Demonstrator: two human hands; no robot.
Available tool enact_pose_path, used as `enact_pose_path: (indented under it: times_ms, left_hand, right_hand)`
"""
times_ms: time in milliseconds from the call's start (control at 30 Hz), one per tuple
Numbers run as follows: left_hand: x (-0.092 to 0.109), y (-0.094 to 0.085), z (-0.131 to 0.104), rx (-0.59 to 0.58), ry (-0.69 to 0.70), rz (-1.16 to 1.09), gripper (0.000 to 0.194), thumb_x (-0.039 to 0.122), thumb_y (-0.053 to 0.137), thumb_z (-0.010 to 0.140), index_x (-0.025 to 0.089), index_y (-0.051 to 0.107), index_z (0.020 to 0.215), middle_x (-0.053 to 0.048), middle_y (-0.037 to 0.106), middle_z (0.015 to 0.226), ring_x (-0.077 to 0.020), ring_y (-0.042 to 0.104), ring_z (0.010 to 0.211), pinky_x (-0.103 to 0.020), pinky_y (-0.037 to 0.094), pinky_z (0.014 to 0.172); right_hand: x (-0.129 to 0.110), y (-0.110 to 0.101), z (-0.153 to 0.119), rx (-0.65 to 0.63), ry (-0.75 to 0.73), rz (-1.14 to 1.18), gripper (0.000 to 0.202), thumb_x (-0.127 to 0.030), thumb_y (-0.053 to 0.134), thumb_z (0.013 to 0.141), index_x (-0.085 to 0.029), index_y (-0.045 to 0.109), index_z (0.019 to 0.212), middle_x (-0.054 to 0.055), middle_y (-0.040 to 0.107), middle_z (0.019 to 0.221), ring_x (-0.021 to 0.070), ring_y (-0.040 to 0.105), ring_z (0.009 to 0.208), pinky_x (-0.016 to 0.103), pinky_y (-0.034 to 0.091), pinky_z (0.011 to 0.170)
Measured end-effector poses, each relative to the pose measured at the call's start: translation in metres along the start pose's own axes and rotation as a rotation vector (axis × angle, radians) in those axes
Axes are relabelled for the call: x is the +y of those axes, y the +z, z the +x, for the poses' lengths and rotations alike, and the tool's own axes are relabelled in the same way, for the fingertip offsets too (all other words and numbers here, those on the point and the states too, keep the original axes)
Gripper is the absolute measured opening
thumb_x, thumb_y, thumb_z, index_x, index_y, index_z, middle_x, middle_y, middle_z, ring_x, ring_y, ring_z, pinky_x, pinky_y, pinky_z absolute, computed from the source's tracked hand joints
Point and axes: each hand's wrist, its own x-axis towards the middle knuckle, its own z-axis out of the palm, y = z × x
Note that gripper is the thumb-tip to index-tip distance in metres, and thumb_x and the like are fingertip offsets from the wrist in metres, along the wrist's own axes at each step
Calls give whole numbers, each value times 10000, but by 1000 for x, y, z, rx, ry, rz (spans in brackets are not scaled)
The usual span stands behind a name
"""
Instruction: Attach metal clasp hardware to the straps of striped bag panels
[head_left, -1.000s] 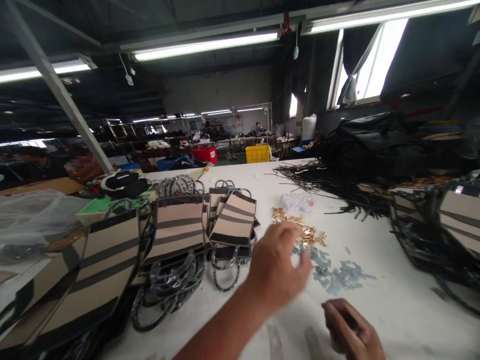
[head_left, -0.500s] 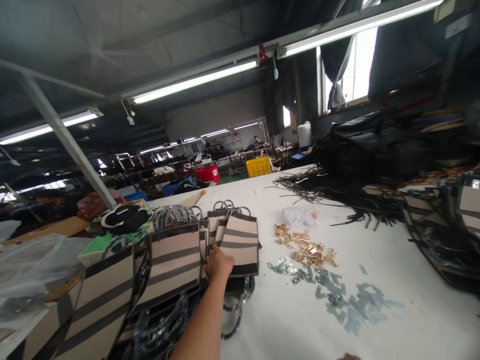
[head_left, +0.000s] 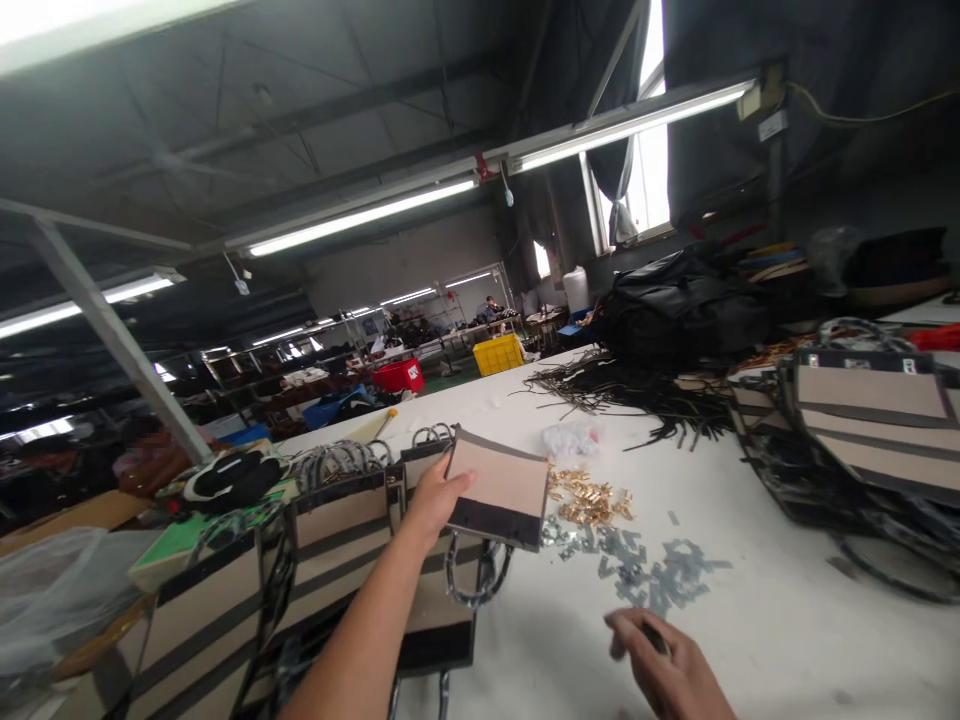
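My left hand (head_left: 435, 500) grips the left edge of a beige handbag (head_left: 499, 478) with dark stripes, thumb on its face. The bag is lifted and tilted, and a plastic-wrapped loop handle (head_left: 480, 590) hangs beneath it. More striped bags (head_left: 341, 535) lie under and to the left of that hand. Over the table's near side, my right hand (head_left: 664, 655) is curled round a small dark object that I cannot make out. Beyond it lie grey metal plates (head_left: 660, 570) and gold-coloured metal fittings (head_left: 592, 500).
On the white table (head_left: 780, 620), a clear plastic bag (head_left: 570, 438) sits behind the fittings. Black straps (head_left: 637, 400) spread further back. Another pile of striped bags (head_left: 870, 400) is at the right. Far off are a yellow crate (head_left: 499, 353), a red bin (head_left: 399, 375) and a person.
My left hand has raised the handbag from the pile and tilted it. My right hand has come up into view from the bottom edge. The view has turned somewhat to the right.
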Motion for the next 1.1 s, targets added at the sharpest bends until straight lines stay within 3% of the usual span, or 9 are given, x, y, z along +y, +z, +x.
enact_pose_path:
  times_ms: [100,167,200,333,500,633,800,967,1100]
  left_hand:
    - [41,-9,-54,-181,36,-135,664,370,844,797,132,646,1385,-119,794,1174,-301,749,1058,-418,572,1000]
    - [55,-20,-99,-290,-19,-210,645,355,834,841,171,625,1423,-115,788,1195,-299,749,1071,-413,573,991]
    - [57,-26,-123,-355,-68,-239,634,350,830,851,182,626,1427,-118,788,1191,-304,751,1067,-414,579,973]
    - [39,-52,-211,-618,-328,-257,672,413,887,794,165,678,1383,-140,794,1133,-344,752,1052,-423,584,911]
    - [-9,-61,-279,-527,-533,-284,689,573,879,746,156,746,1278,-125,804,1088,-358,743,1054,-460,562,965]
    - [-36,-43,-292,-544,-548,-336,563,591,788,836,130,787,1159,-153,807,1052,-355,753,1036,-470,544,996]
    - [-45,-4,-274,-607,-661,-464,563,581,780,815,110,783,1123,-162,810,1011,-354,771,986,-438,580,919]
    - [-41,37,-261,-670,-747,-675,500,513,706,879,88,782,1130,-163,809,970,-327,780,973,-406,579,926]
    - [-40,58,-257,-620,-581,-671,519,345,725,941,198,641,1431,-125,800,1112,-278,773,993,-381,562,929]
  right_hand:
    - [-17,-9,9,-87,126,335,686,-800,613,848,-174,753,1090,44,692,724,91,337,450,243,305,445]
    - [-28,-18,10,-144,209,593,714,-828,583,852,-172,743,1086,70,725,812,70,316,434,220,259,414]
    - [-33,-22,8,-156,258,680,691,-832,583,849,-175,737,1000,53,699,745,66,312,419,209,251,403]
    - [-40,-29,-19,-123,443,684,642,-791,646,832,-198,524,618,-37,426,435,78,353,356,198,318,383]
    - [-14,-17,-78,-79,354,524,515,-565,847,733,-200,501,623,-62,407,454,77,381,388,194,347,386]
    - [13,-9,-132,-173,324,447,494,-588,872,717,-165,629,798,-64,462,514,55,352,431,177,313,420]
    - [14,-20,-181,-298,297,278,569,-672,833,732,-166,712,962,-18,577,605,80,409,469,205,360,457]
    - [1,-49,-192,-216,246,99,614,-717,791,745,-178,765,1038,39,712,772,173,601,604,262,494,568]
    - [-1,-79,-184,-55,170,-55,671,-679,800,759,-237,735,1260,85,783,1117,326,718,1046,368,585,904]
